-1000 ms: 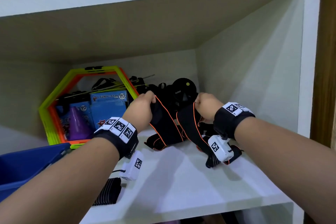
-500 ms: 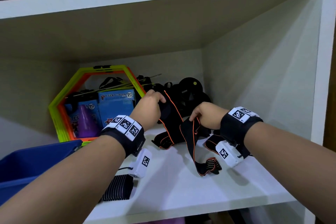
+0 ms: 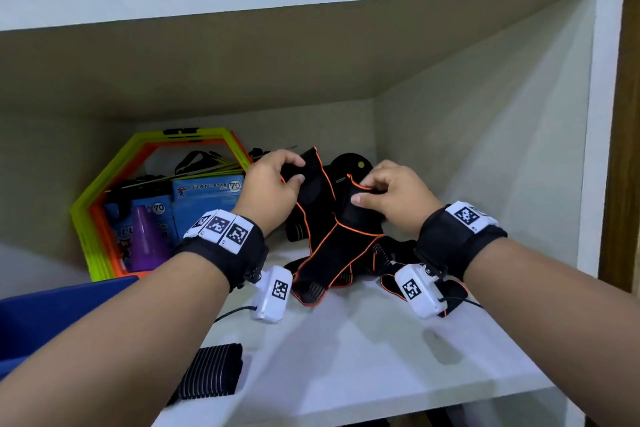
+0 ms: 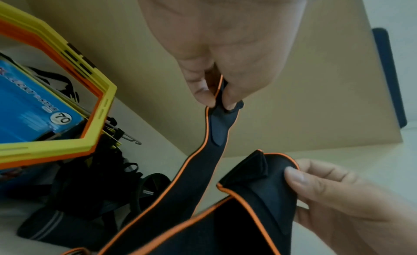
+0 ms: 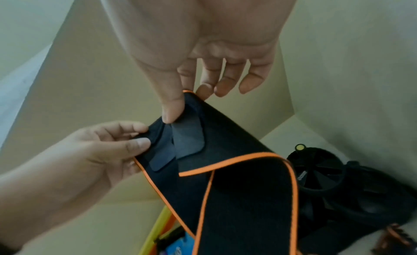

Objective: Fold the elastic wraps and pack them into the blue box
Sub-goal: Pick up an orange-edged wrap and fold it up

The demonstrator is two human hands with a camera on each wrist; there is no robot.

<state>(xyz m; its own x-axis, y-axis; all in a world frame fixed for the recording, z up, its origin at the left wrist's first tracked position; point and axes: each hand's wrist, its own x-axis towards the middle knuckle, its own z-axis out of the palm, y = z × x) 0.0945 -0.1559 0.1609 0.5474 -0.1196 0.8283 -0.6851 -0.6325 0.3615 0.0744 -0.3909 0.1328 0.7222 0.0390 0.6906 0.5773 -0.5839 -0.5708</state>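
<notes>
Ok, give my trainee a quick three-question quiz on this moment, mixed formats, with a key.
1. True or false: the left hand and the right hand both pinch the same orange-edged wrap.
2. Where does the blue box sit? A) on the shelf above B) at the lower left, beside the left arm C) behind the black wheel
3. Fill in: the purple cone stands inside the stacked ______ rings.

Key: 1 true; 2 B; 3 hexagonal
</notes>
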